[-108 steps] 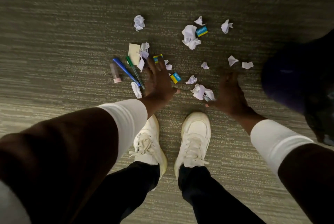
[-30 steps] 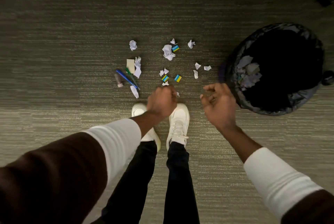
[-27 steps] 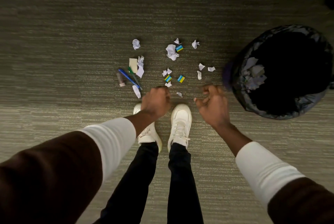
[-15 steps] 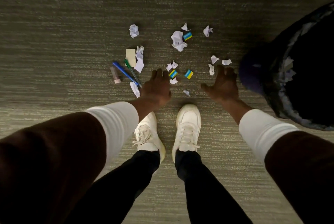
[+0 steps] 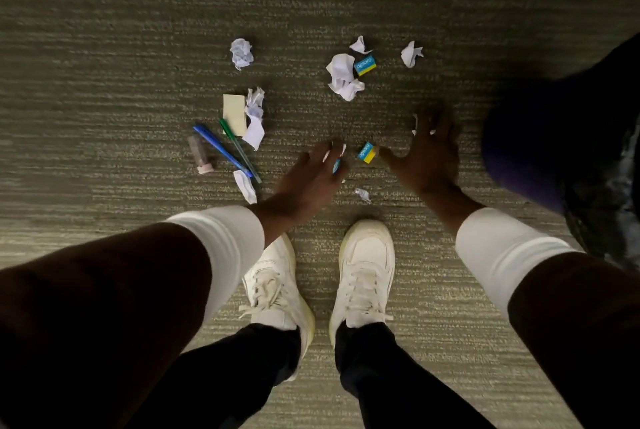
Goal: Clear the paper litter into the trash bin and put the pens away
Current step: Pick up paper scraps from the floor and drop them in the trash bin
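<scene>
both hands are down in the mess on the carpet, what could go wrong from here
The right hand and left hand are spread open over scraps beside a blue-and-yellow eraser, so erasers could get swept into the trash bin with the paper. The small paper scrap near the shoes could be missed. Paper lies against the blue pen, so a pen could be binned too.

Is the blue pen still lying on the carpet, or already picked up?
On the carpet: the blue pen lies flat beside the green pen; neither hand touches it.
</scene>
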{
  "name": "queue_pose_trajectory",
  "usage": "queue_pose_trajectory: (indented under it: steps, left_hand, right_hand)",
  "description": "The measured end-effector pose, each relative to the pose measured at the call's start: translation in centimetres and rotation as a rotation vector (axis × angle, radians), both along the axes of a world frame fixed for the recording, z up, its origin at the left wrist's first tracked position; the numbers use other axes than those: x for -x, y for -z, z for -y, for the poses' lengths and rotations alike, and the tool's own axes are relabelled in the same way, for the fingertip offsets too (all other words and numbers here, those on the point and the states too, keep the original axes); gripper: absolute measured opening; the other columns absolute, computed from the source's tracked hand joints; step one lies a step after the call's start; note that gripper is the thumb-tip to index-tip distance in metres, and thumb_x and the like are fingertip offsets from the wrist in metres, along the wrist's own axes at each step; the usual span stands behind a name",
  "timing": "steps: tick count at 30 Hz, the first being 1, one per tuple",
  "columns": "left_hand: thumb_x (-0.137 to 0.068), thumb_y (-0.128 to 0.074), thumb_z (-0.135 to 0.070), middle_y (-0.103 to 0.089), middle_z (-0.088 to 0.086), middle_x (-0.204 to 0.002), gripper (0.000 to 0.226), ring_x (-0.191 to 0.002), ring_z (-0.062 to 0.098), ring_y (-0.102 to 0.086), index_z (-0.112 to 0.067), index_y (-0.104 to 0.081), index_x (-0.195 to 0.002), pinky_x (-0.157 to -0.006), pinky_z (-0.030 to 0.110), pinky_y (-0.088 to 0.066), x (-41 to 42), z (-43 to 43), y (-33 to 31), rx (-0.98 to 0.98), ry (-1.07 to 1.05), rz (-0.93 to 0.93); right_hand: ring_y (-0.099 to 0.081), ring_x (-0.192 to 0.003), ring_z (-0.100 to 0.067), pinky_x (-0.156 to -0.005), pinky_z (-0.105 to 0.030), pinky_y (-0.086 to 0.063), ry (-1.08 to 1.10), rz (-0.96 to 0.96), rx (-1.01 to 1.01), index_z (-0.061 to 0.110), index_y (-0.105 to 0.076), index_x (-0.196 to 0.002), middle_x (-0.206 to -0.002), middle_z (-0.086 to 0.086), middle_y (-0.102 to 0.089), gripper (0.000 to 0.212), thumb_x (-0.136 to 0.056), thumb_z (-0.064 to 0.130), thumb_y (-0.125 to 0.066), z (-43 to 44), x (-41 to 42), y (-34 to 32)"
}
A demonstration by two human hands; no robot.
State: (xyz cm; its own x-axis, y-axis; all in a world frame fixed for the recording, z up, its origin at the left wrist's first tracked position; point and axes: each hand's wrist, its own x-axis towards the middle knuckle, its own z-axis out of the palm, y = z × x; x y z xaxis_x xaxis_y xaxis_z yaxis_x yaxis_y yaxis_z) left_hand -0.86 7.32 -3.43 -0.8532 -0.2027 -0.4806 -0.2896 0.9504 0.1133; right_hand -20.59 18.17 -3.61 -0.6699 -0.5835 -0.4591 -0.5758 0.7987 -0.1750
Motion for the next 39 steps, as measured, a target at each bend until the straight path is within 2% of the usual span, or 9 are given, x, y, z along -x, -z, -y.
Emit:
queue_pose_trajectory:
  steps: [4,6,9,13,17,21,29,33,39]
  left_hand:
    - [-0.097,-0.04,-0.006,-0.057,0.021,-0.147,0.035,-0.13,0.034,-0.061,-0.009,-0.063,-0.122,-0.068,0.039,-0.063,-1.4,-0.7,0.4,0.035,0.075,-0.077]
    - [-0.097,-0.035,-0.004,-0.059,0.02,-0.142,0.037,-0.127,0.033,-0.062,-0.009,-0.064,-0.12,-0.061,0.038,-0.061,-1.8,-0.8,0.2,0.038,0.05,-0.094]
    - [-0.1,-0.03,-0.003,-0.058,0.02,-0.141,0.038,-0.125,0.035,-0.061,-0.006,-0.062,-0.12,-0.059,0.039,-0.063,-2.3,-1.2,0.3,0.027,0.003,-0.092]
    - [-0.095,-0.03,-0.001,-0.059,0.02,-0.133,0.037,-0.119,0.036,-0.06,-0.005,-0.059,-0.117,-0.055,0.038,-0.061,-2.4,-1.1,0.6,0.014,-0.018,-0.117]
    - [-0.095,-0.042,-0.001,-0.06,0.018,-0.129,0.03,-0.112,0.031,-0.063,-0.007,-0.062,-0.116,-0.058,0.036,-0.062,-2.7,-1.3,0.8,-0.013,-0.006,-0.151]
    - [-0.087,-0.044,0.0,-0.053,0.02,-0.13,0.036,-0.107,0.033,-0.064,-0.006,-0.062,-0.117,-0.061,0.036,-0.062,-2.9,-1.8,1.1,-0.033,0.003,-0.181]
    - [-0.086,-0.062,0.005,-0.055,0.021,-0.135,0.034,-0.12,0.038,-0.058,-0.004,-0.063,-0.12,-0.083,0.049,-0.062,-1.8,-1.4,-1.3,-0.204,-0.089,-0.05]
    - [-0.092,-0.057,0.004,-0.05,0.02,-0.141,0.039,-0.127,0.039,-0.051,-0.004,-0.058,-0.13,-0.094,0.054,-0.056,-1.1,-1.6,-5.4,-0.314,-0.19,-0.038]
    - [-0.087,-0.058,0.005,-0.053,0.014,-0.128,0.029,-0.119,0.032,-0.052,-0.005,-0.06,-0.114,-0.098,0.047,-0.048,1.5,-2.4,-14.7,-0.407,-0.376,-0.116]
  right_hand:
    - [-0.027,-0.151,-0.051,-0.119,-0.055,-0.037,-0.14,-0.004,-0.041,0.011,-0.03,-0.159,-0.165,-0.028,-0.025,0.092,-0.09,0.059,-0.067,0.9,-2.7,-0.4]
    - [-0.03,-0.149,-0.048,-0.113,-0.054,-0.044,-0.144,-0.022,-0.056,0.012,-0.032,-0.157,-0.161,-0.027,-0.029,0.087,-0.091,0.059,-0.065,1.3,-3.5,-0.5]
    - [-0.033,-0.145,-0.046,-0.098,-0.054,-0.053,-0.098,-0.015,-0.054,0.013,-0.035,-0.152,-0.156,-0.026,-0.032,0.088,-0.087,0.064,-0.066,1.7,-4.1,-0.5]
    - [-0.045,-0.132,-0.045,-0.098,-0.051,-0.053,-0.033,0.048,0.093,0.011,-0.05,-0.137,-0.143,-0.027,-0.043,0.072,-0.084,0.051,-0.078,1.6,-3.7,0.3]
    - [-0.057,-0.114,-0.043,-0.094,-0.051,-0.052,-0.016,0.114,0.284,0.006,-0.063,-0.12,-0.125,-0.024,-0.056,0.04,-0.087,0.024,-0.076,1.3,-2.8,0.9]
    - [-0.064,-0.096,-0.038,-0.084,-0.052,-0.055,0.011,0.153,0.409,0.007,-0.07,-0.106,-0.109,-0.017,-0.064,0.027,-0.081,0.011,-0.077,1.0,-2.5,0.9]
    - [-0.07,-0.087,-0.032,-0.078,-0.03,-0.05,0.138,0.163,0.418,0.007,-0.077,-0.1,-0.1,-0.016,-0.072,0.028,-0.073,0.009,-0.084,-0.1,-2.5,-0.3]
    - [-0.07,-0.089,-0.034,-0.081,-0.04,-0.055,0.189,0.181,0.383,0.008,-0.078,-0.101,-0.1,-0.017,-0.073,0.029,-0.072,0.009,-0.082,-1.3,-2.9,-4.3]
    - [-0.069,-0.08,-0.022,-0.073,-0.026,-0.052,0.304,0.174,0.392,0.017,-0.076,-0.101,-0.099,-0.009,-0.073,0.031,-0.071,0.012,-0.082,-3.7,-3.6,-12.9]
